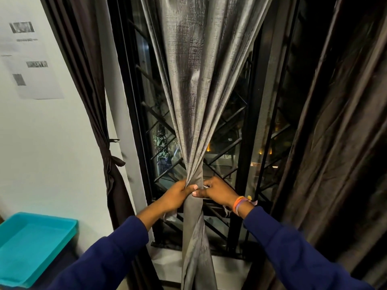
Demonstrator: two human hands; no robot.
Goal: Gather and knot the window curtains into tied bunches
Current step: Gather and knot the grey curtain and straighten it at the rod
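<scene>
both hands, left hand (178,194) and right hand (217,190), clamped on grey curtain (193,122) at gathered waist; probably soft, slippery, fairly heavy; best gripped there.

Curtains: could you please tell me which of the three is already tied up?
The dark curtain at far left, beside the white wall, is tied. The grey middle curtain is only gathered, and the right curtain hangs loose.
</scene>
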